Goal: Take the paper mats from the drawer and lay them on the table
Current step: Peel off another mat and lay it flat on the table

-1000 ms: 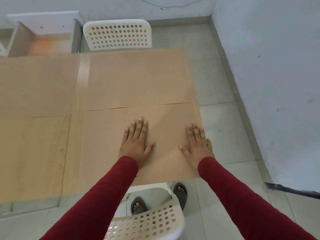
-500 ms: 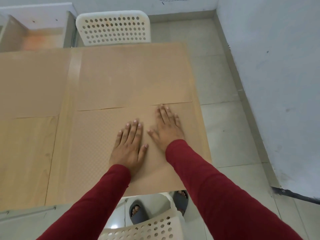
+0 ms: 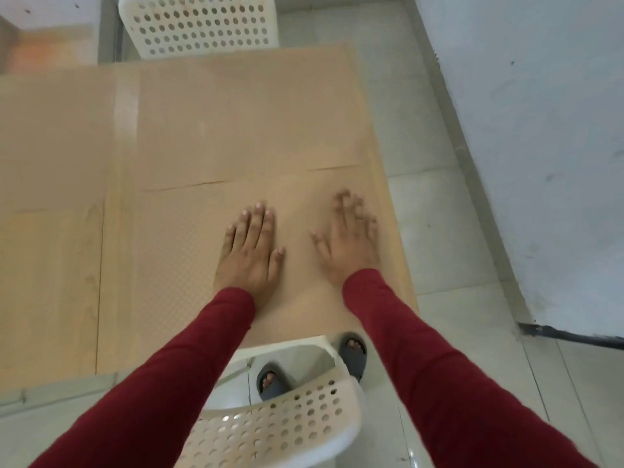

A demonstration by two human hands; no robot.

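Brown paper mats cover the wooden table [image 3: 47,282]. The near right mat [image 3: 175,265] has a dotted texture, and both my hands lie flat on it. My left hand [image 3: 250,251] presses palm down near the mat's middle, fingers together. My right hand [image 3: 347,238] is flat and blurred with motion near the mat's right edge. A second mat [image 3: 243,119] lies beyond it at the far right, and a third mat [image 3: 50,140] covers the far left. Neither hand holds anything.
A white perforated chair [image 3: 199,25] stands at the table's far side, and another white chair [image 3: 280,430] is right under me at the near edge. A grey wall [image 3: 540,130] runs along the right, with tiled floor between it and the table. A cabinet stands at far left.
My right hand slid from the mat's right edge in beside my left hand, then back out to the right. My left hand stayed pressed on the mat. The view moved closer.
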